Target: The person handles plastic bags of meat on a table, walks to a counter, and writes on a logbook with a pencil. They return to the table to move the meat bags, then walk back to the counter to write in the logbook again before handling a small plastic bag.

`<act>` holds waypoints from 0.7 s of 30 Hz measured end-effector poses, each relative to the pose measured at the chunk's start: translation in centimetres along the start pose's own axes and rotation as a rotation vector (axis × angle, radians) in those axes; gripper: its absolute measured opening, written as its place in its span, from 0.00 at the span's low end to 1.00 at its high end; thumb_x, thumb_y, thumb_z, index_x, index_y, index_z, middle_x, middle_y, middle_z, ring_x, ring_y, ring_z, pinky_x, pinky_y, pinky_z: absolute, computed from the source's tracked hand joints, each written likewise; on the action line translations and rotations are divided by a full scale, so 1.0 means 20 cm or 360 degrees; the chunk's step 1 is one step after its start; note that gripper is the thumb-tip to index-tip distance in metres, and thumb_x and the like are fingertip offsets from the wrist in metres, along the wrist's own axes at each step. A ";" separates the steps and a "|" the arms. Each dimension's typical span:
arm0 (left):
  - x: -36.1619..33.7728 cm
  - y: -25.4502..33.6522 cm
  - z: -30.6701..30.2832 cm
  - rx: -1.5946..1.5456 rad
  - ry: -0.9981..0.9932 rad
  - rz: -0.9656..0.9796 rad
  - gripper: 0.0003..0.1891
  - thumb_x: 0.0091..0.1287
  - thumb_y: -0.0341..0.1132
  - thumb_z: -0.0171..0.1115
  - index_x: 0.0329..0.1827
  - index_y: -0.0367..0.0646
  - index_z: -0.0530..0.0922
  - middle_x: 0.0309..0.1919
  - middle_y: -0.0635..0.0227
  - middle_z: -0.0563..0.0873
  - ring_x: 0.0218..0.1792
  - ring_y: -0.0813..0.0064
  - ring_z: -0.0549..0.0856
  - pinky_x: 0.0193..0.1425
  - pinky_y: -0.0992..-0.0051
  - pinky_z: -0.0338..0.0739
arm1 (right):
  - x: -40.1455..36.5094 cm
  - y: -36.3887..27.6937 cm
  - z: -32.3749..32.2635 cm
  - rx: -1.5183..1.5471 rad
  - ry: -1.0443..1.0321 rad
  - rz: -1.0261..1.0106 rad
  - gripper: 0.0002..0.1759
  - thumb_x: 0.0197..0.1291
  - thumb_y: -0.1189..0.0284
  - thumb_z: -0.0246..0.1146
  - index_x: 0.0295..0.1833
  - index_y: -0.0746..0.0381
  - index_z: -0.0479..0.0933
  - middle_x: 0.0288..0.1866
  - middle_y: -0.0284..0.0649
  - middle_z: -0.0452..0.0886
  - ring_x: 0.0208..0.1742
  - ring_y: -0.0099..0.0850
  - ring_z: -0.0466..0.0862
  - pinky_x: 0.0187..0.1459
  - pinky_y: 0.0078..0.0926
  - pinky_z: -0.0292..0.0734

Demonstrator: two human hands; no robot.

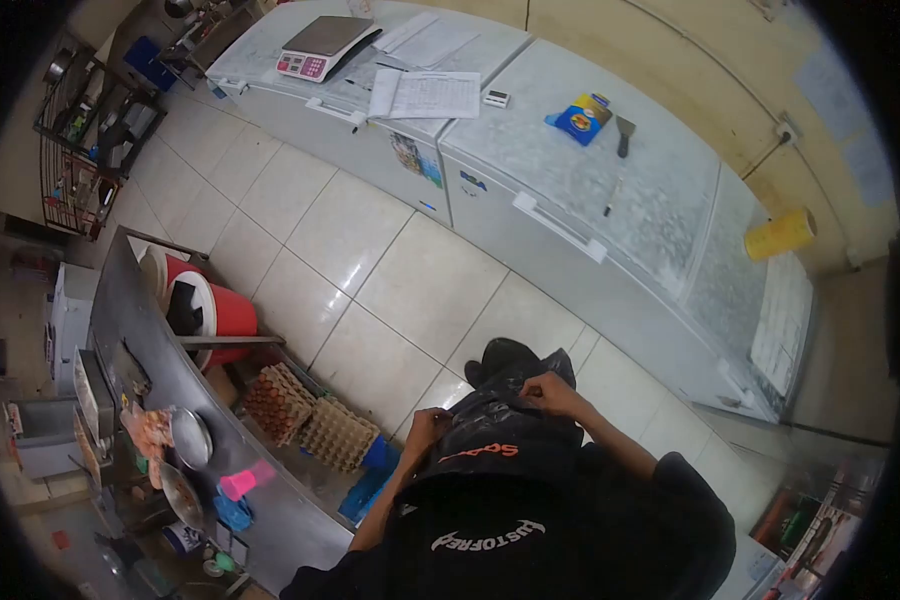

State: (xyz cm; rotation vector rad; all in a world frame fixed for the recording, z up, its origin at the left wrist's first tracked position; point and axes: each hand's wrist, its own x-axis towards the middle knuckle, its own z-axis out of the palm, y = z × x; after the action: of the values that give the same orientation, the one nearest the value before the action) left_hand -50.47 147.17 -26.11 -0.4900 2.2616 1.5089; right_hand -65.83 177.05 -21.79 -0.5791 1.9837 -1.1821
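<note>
A black plastic bag (490, 425) with orange lettering lies against the front of my black shirt. My left hand (428, 428) is at the bag's left edge, fingers bent in on the dark plastic. On the other side, my right hand (552, 393) pinches the bag's upper right part, and a loose flap of plastic stands up beside it. Below the bag, white lettering shows on the shirt (490, 540). A dark shoe (505, 360) shows just beyond the bag.
White chest freezers (570, 230) run along the wall, bearing a scale (325, 45), papers (430, 95), a scraper (624, 135) and a yellow roll (780, 235). At left stands a metal counter (260, 480) with pans, red buckets (225, 315) and egg trays (335, 435) beneath.
</note>
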 end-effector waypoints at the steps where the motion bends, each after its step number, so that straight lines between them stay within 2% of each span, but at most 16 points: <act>1: 0.11 0.02 -0.09 0.0135 0.0071 0.0205 0.08 0.60 0.31 0.71 0.39 0.35 0.87 0.31 0.53 0.89 0.33 0.62 0.89 0.39 0.68 0.80 | 0.13 -0.02 -0.03 0.0016 -0.0002 0.0005 0.04 0.60 0.76 0.67 0.40 0.64 0.82 0.32 0.43 0.87 0.34 0.34 0.87 0.38 0.32 0.80; 3: 0.32 0.05 -0.28 0.0209 0.0059 0.0160 0.09 0.60 0.33 0.71 0.38 0.36 0.86 0.30 0.53 0.88 0.31 0.61 0.88 0.37 0.67 0.80 | 0.41 -0.07 -0.13 -0.0263 -0.0013 -0.0049 0.07 0.62 0.69 0.67 0.37 0.62 0.81 0.30 0.44 0.85 0.31 0.39 0.86 0.35 0.34 0.78; 6: 0.73 0.13 -0.54 0.0293 0.0063 0.0125 0.11 0.61 0.37 0.72 0.36 0.36 0.86 0.29 0.52 0.87 0.29 0.60 0.88 0.36 0.65 0.79 | 0.80 -0.16 -0.30 -0.0326 0.0018 0.0058 0.10 0.62 0.65 0.68 0.36 0.60 0.81 0.30 0.44 0.84 0.32 0.42 0.84 0.36 0.36 0.77; 7: 0.88 0.14 -0.63 0.0319 0.0071 0.0121 0.12 0.62 0.38 0.72 0.35 0.36 0.85 0.29 0.51 0.87 0.29 0.60 0.88 0.35 0.64 0.78 | 0.96 -0.17 -0.36 -0.0313 0.0023 0.0065 0.10 0.62 0.65 0.68 0.36 0.60 0.81 0.30 0.44 0.84 0.32 0.42 0.84 0.36 0.36 0.77; 9: 1.18 0.16 -0.84 0.0297 -0.0037 0.0096 0.12 0.63 0.38 0.70 0.38 0.36 0.85 0.29 0.53 0.88 0.29 0.63 0.87 0.36 0.66 0.80 | 1.25 -0.19 -0.49 -0.0368 0.0156 -0.0325 0.10 0.60 0.65 0.69 0.37 0.60 0.81 0.32 0.45 0.84 0.35 0.42 0.84 0.38 0.37 0.77; 10: 1.30 0.18 -0.97 0.0276 -0.0105 0.0077 0.11 0.63 0.36 0.70 0.39 0.35 0.85 0.30 0.54 0.88 0.29 0.63 0.88 0.37 0.66 0.81 | 1.38 -0.28 -0.59 -0.0086 0.0101 -0.0072 0.06 0.60 0.68 0.68 0.38 0.59 0.82 0.37 0.44 0.83 0.41 0.42 0.84 0.41 0.37 0.77; 12: 1.59 0.28 -1.24 0.0345 -0.0185 0.0140 0.10 0.63 0.33 0.69 0.40 0.35 0.85 0.32 0.55 0.89 0.29 0.63 0.88 0.38 0.67 0.82 | 1.76 -0.19 -0.77 -0.0220 0.0067 -0.0324 0.03 0.60 0.72 0.64 0.37 0.59 0.82 0.39 0.43 0.82 0.43 0.44 0.83 0.44 0.38 0.77; 13: 1.66 0.33 -1.39 0.0449 -0.0230 0.0184 0.09 0.62 0.32 0.69 0.41 0.34 0.85 0.32 0.54 0.89 0.29 0.62 0.88 0.38 0.67 0.82 | 1.95 -0.16 -0.84 -0.0408 0.0065 -0.0171 0.05 0.60 0.75 0.60 0.35 0.60 0.81 0.40 0.44 0.82 0.44 0.46 0.82 0.47 0.40 0.77; 14: 1.76 0.29 -1.52 0.0314 -0.0278 -0.0008 0.13 0.62 0.31 0.69 0.47 0.35 0.84 0.37 0.55 0.89 0.35 0.62 0.88 0.42 0.66 0.82 | 2.13 -0.31 -0.99 -0.0462 0.0007 0.0133 0.06 0.62 0.75 0.57 0.37 0.61 0.80 0.40 0.46 0.81 0.46 0.48 0.81 0.47 0.43 0.76; 15: 1.85 0.33 -1.65 0.0329 -0.0304 -0.0018 0.13 0.62 0.31 0.69 0.47 0.35 0.84 0.37 0.55 0.89 0.35 0.62 0.88 0.42 0.66 0.82 | 2.34 -0.25 -1.04 -0.0740 0.0265 -0.0022 0.07 0.62 0.73 0.56 0.40 0.63 0.77 0.41 0.50 0.80 0.47 0.51 0.81 0.48 0.47 0.75; 16: 1.94 0.37 -1.76 0.0353 -0.0112 0.0066 0.15 0.62 0.32 0.70 0.50 0.36 0.82 0.39 0.55 0.88 0.38 0.63 0.87 0.45 0.66 0.81 | 2.52 -0.31 -1.15 -0.0744 0.0322 0.0020 0.07 0.63 0.72 0.55 0.42 0.64 0.75 0.43 0.52 0.80 0.47 0.55 0.80 0.48 0.50 0.74; 17: 2.04 0.40 -1.85 0.0364 0.0084 0.0148 0.17 0.62 0.33 0.70 0.53 0.37 0.81 0.42 0.56 0.87 0.42 0.63 0.87 0.48 0.65 0.81 | 2.71 -0.33 -1.21 -0.0719 0.0561 -0.0133 0.06 0.64 0.73 0.56 0.42 0.65 0.73 0.42 0.53 0.79 0.45 0.55 0.79 0.47 0.50 0.74; 18: 2.16 0.44 -1.95 0.0386 0.0199 0.0195 0.19 0.63 0.34 0.71 0.55 0.38 0.80 0.44 0.56 0.87 0.44 0.63 0.86 0.49 0.65 0.80 | 2.83 -0.49 -1.32 -0.0477 0.0610 -0.0257 0.06 0.64 0.73 0.58 0.43 0.64 0.73 0.40 0.52 0.80 0.44 0.51 0.81 0.44 0.47 0.75; 19: 2.31 0.47 -2.06 0.0407 0.0312 0.0246 0.21 0.63 0.36 0.71 0.57 0.39 0.79 0.46 0.57 0.86 0.47 0.62 0.85 0.51 0.65 0.79 | 2.99 -0.56 -1.39 -0.0385 0.0642 -0.0231 0.06 0.63 0.74 0.59 0.44 0.63 0.73 0.39 0.50 0.80 0.44 0.50 0.81 0.44 0.44 0.76; 20: 2.48 0.49 -2.17 0.0370 0.0390 0.0262 0.19 0.64 0.37 0.70 0.55 0.39 0.80 0.45 0.57 0.86 0.45 0.62 0.85 0.50 0.64 0.79 | 3.13 -0.61 -1.46 -0.0293 0.0678 -0.0201 0.07 0.62 0.74 0.60 0.44 0.63 0.73 0.38 0.49 0.80 0.43 0.48 0.82 0.43 0.42 0.76; 21: 2.68 0.52 -2.25 0.0336 0.0462 0.0274 0.18 0.65 0.39 0.70 0.53 0.39 0.81 0.43 0.57 0.86 0.44 0.61 0.86 0.49 0.64 0.79 | 3.27 -0.63 -1.54 -0.0412 0.0719 -0.0184 0.07 0.63 0.73 0.61 0.45 0.62 0.73 0.36 0.48 0.81 0.40 0.45 0.83 0.41 0.41 0.76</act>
State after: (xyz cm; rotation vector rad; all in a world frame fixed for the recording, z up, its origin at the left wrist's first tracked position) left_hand -107.26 105.07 -28.17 -0.4892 2.7141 1.3245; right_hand -130.59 142.66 -25.48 -0.6000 2.5426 -1.2126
